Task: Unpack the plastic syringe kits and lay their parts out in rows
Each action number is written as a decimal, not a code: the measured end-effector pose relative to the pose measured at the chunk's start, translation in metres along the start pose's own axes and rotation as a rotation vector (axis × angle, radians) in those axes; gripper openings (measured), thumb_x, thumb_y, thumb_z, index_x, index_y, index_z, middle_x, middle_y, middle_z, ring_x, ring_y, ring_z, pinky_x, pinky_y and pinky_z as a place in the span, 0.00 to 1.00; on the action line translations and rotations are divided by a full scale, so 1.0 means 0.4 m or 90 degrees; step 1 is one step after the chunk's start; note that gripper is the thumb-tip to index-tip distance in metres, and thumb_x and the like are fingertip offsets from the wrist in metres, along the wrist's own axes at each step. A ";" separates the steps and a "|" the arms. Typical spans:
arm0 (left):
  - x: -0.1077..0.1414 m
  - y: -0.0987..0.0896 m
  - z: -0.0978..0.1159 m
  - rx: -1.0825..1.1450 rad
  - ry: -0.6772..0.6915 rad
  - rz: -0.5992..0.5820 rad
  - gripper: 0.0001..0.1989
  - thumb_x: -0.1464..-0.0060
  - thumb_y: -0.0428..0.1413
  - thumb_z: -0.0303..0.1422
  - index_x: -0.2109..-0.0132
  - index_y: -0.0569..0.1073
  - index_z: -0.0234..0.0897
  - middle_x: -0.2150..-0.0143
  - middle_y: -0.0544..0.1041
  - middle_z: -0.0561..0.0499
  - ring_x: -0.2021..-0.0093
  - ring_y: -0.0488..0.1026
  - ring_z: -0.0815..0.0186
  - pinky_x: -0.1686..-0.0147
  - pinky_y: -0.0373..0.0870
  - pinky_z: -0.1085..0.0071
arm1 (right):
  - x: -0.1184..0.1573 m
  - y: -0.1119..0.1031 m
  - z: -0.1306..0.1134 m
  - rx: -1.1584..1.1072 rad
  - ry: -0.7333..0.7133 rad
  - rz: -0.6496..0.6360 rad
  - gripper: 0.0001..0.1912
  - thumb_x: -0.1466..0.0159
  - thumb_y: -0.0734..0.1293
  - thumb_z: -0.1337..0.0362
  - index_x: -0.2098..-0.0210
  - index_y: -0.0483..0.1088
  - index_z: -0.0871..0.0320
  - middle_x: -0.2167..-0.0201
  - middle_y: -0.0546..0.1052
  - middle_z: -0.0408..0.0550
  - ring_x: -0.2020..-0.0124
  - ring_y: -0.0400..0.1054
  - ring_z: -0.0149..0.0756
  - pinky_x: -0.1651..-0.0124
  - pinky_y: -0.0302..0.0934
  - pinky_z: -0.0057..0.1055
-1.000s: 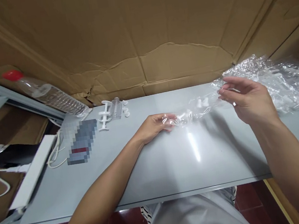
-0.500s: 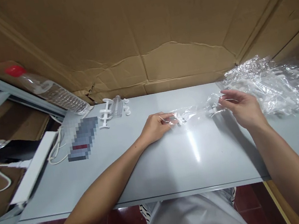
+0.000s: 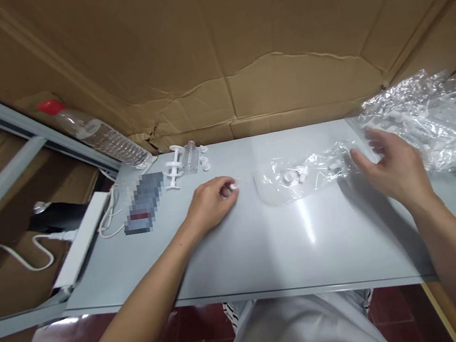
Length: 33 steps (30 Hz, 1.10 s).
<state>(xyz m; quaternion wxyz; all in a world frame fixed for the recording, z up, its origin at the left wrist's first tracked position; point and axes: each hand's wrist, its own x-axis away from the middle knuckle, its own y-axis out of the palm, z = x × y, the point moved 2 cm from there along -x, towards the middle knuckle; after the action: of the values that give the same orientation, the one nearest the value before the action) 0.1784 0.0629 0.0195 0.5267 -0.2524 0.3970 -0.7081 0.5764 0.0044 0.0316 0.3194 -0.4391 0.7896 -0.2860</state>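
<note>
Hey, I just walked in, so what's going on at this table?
Someone is handling small white parts. The left hand pinches a small white piece above the table. The right hand, thumb and fingers apart, is by the right end of a clear bag with more white parts inside. Another bagged pile lies farther right.

Left hand [image 3: 211,205] has let go of the clear bag [image 3: 274,191]
It now grips a small white piece [image 3: 233,187]; the right hand [image 3: 399,169] has spread its fingers.

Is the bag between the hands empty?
No, it's not empty: white pieces show through the clear bag.
</note>
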 end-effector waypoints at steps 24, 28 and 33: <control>0.029 0.020 0.056 0.001 0.094 0.121 0.10 0.36 0.59 0.36 0.59 0.86 0.41 0.67 0.83 0.51 0.71 0.73 0.67 0.64 0.68 0.70 | 0.063 0.166 -0.087 0.061 -0.423 -0.082 0.17 0.26 0.65 0.56 0.52 0.83 0.59 0.49 0.83 0.56 0.52 0.80 0.49 0.44 0.75 0.46; 0.005 0.073 0.133 0.007 0.081 -0.063 0.10 0.36 0.60 0.36 0.60 0.87 0.44 0.70 0.81 0.54 0.71 0.73 0.67 0.66 0.66 0.68 | 0.066 0.168 -0.089 0.053 -0.446 -0.091 0.17 0.26 0.64 0.59 0.52 0.84 0.59 0.51 0.84 0.57 0.52 0.80 0.49 0.45 0.74 0.48; -0.021 0.074 0.125 0.165 -0.040 -0.046 0.20 0.40 0.64 0.43 0.45 0.83 0.39 0.53 0.84 0.46 0.64 0.75 0.65 0.59 0.71 0.66 | 0.071 0.168 -0.090 0.047 -0.459 -0.089 0.17 0.25 0.64 0.61 0.52 0.84 0.61 0.52 0.84 0.58 0.53 0.81 0.50 0.45 0.74 0.49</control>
<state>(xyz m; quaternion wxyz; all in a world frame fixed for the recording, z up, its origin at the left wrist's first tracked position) 0.2358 0.0521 0.0234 0.5411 -0.2187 0.2759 -0.7637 0.5033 0.0161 -0.0018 0.5724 -0.5527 0.5835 -0.1623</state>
